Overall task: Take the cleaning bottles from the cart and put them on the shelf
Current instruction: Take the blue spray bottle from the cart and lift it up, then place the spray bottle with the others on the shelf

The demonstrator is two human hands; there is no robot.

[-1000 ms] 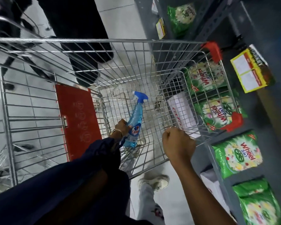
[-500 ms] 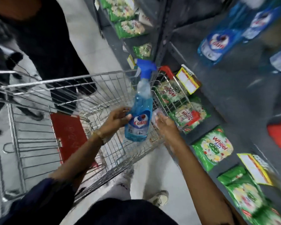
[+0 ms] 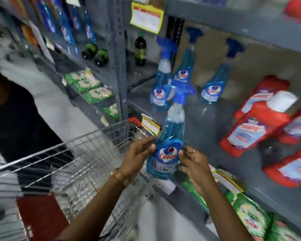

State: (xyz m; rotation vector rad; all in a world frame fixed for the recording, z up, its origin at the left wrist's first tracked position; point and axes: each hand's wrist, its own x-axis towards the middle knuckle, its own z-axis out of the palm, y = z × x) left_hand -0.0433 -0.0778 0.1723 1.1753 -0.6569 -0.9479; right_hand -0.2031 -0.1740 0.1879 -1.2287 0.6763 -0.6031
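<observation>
At shelf (image 3: 215, 126) edge: both hands grip bottle (image 3: 167, 150).

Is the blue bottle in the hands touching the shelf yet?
Apart. The head view shows the held bottle raised in front of the shelf edge.

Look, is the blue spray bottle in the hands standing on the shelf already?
No, the blue spray bottle is held up between the left hand and right hand, in front of the grey shelf, not resting on it.
</observation>
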